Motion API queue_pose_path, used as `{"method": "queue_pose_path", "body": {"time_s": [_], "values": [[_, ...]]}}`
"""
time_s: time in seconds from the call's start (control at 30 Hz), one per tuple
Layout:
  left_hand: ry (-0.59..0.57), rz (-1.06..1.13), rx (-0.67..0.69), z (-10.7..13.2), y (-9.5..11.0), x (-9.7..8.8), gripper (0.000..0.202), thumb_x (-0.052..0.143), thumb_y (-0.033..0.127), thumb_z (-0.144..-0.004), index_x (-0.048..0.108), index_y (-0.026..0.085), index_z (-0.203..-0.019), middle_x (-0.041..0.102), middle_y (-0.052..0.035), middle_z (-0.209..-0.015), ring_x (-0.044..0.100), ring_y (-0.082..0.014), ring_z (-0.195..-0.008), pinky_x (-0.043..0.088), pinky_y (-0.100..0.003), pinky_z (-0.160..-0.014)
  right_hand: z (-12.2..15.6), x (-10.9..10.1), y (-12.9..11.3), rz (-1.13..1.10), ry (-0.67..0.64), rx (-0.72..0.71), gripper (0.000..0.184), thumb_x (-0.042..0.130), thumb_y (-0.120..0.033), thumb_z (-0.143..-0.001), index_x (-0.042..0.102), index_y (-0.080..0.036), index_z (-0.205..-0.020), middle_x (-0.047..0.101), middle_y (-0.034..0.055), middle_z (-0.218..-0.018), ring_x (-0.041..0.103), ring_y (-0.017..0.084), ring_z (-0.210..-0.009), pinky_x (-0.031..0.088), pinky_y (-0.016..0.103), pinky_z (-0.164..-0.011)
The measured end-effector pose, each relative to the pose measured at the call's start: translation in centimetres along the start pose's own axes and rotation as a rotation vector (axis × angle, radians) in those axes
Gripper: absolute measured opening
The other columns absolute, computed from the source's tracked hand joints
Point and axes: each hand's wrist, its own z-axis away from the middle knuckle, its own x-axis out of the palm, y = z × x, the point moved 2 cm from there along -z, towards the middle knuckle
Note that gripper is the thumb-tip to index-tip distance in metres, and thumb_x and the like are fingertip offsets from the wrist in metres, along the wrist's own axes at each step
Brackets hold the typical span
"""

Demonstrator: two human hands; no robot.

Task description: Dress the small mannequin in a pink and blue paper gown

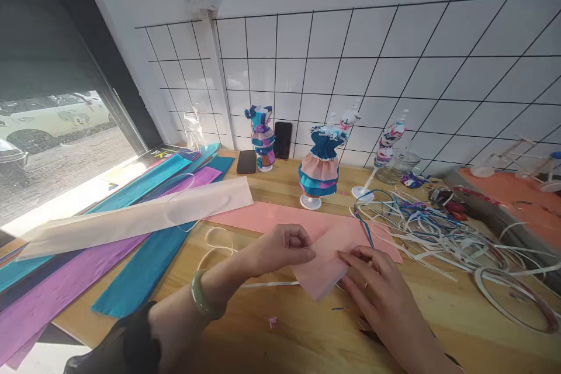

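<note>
A piece of pink crepe paper [324, 263] is held up above the table between both my hands, its lower corner pointing toward me. My left hand [280, 251], with a pale green bangle on the wrist, pinches its left side between thumb and curled fingers. On the right edge, the fingers of my right hand [372, 280] are closed on the paper too. Behind it, a longer pink strip [263, 218] lies flat across the table. Just beyond stands a small dress form [319, 169] in a blue, pink and teal ruffled paper dress.
Cream [131, 222], purple [79, 266] and blue [149, 272] paper strips fan out at left. Tangled thin ribbons [438, 231] lie at right, near a glass jar [398, 166]. Two phones [246, 162] and more dress forms [263, 137] stand by the tiled wall.
</note>
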Motion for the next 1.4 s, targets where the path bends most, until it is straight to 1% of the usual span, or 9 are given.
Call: {"method": "queue_pose_path", "body": {"time_s": [0.13, 0.23, 0.4, 0.53, 0.7, 0.97, 1.07, 1.23, 1.4], "values": [[0.026, 0.113, -0.035, -0.4, -1.4, -0.3, 0.038, 0.077, 0.042, -0.068, 0.053, 0.014, -0.073, 0.051, 0.0046, -0.062, 0.044, -0.0054, -0.057, 0.029, -0.020, -0.054, -0.4, -0.5, 0.5, 0.043, 0.063, -0.099, 0.013, 0.057, -0.020, -0.091, 0.065, -0.021, -0.102, 0.059, 0.0092, -0.097, 0.059, 0.022, -0.087, 0.050, 0.039, -0.073], [0.044, 0.192, -0.081, -0.6, -2.3, -0.6, 0.040, 0.079, 0.043, -0.066, 0.052, 0.014, -0.075, 0.051, 0.0061, -0.057, 0.046, -0.0051, -0.050, 0.030, -0.019, -0.049, -0.7, -0.8, 0.1, 0.011, 0.052, -0.118, 0.012, 0.058, -0.018, -0.091, 0.064, -0.022, -0.101, 0.061, 0.0080, -0.095, 0.058, 0.021, -0.088, 0.049, 0.038, -0.074], [-0.039, 0.310, -0.169, -0.5, -2.9, -0.9, 0.055, 0.078, 0.039, -0.067, 0.049, 0.016, -0.108, 0.068, -0.0016, -0.066, 0.066, -0.0165, -0.056, 0.047, -0.026, -0.056, -0.9, -0.9, -0.6, -0.109, -0.032, -0.068, 0.015, 0.054, -0.018, -0.094, 0.061, -0.024, -0.106, 0.066, 0.0054, -0.099, 0.059, 0.019, -0.094, 0.048, 0.034, -0.080], [-0.097, 0.246, -0.184, -0.4, -3.0, -0.9, 0.053, 0.075, 0.037, -0.073, 0.051, 0.015, -0.115, 0.068, -0.0027, -0.071, 0.066, -0.0153, -0.059, 0.048, -0.028, -0.061, -1.0, -1.2, -0.6, -0.171, -0.034, 0.019, 0.016, 0.048, -0.020, -0.097, 0.060, -0.024, -0.106, 0.069, 0.0035, -0.099, 0.062, 0.016, -0.094, 0.049, 0.029, -0.082], [0.009, 0.079, -0.031, -0.3, -2.1, -0.9, 0.040, 0.071, 0.046, -0.076, 0.068, 0.014, -0.099, 0.070, -0.0078, -0.099, 0.063, -0.0194, -0.094, 0.045, -0.032, -0.086, -0.9, -1.6, -0.7, -0.219, 0.015, 0.157, 0.014, 0.050, -0.025, -0.095, 0.063, -0.025, -0.100, 0.073, 0.0016, -0.092, 0.067, 0.015, -0.082, 0.051, 0.023, -0.073], [-0.157, 0.405, -0.007, 0.3, -1.8, 0.0, 0.072, 0.048, 0.073, -0.080, 0.069, 0.010, -0.110, 0.069, -0.0164, -0.113, 0.062, -0.0289, -0.108, 0.045, -0.041, -0.097, -1.2, -1.0, -1.2, -0.388, -0.122, 0.519, 0.032, 0.049, -0.045, -0.092, 0.071, -0.022, -0.096, 0.075, 0.0071, -0.103, 0.070, 0.021, -0.091, 0.054, 0.027, -0.078], [-0.143, 0.415, 0.023, 0.3, -2.1, 0.6, 0.074, 0.054, 0.072, -0.077, 0.067, 0.010, -0.115, 0.066, -0.0201, -0.120, 0.061, -0.0346, -0.112, 0.046, -0.046, -0.097, -1.1, -0.6, -1.2, -0.467, -0.140, 0.611, 0.037, 0.049, -0.050, -0.090, 0.072, -0.022, -0.095, 0.076, 0.0063, -0.100, 0.070, 0.023, -0.091, 0.054, 0.027, -0.076], [-0.124, 0.336, 0.097, 0.2, -2.3, 2.0, 0.049, 0.074, 0.043, -0.076, 0.067, 0.013, -0.114, 0.068, -0.0153, -0.118, 0.061, -0.0309, -0.114, 0.046, -0.042, -0.099, -0.7, -0.1, -0.9, -0.567, -0.177, 0.713, 0.036, 0.052, -0.052, -0.088, 0.073, -0.024, -0.097, 0.075, 0.0051, -0.104, 0.066, 0.024, -0.104, 0.054, 0.026, -0.077], [-0.023, 0.368, -0.009, -0.2, -3.3, 1.9, 0.046, 0.074, 0.045, -0.075, 0.069, 0.013, -0.107, 0.072, -0.0133, -0.106, 0.067, -0.0232, -0.090, 0.053, -0.033, -0.076, -0.6, 0.1, -1.1, -0.670, -0.192, 0.770, 0.033, 0.059, -0.052, -0.083, 0.074, -0.025, -0.095, 0.075, 0.0040, -0.105, 0.068, 0.022, -0.095, 0.055, 0.025, -0.072]]}}
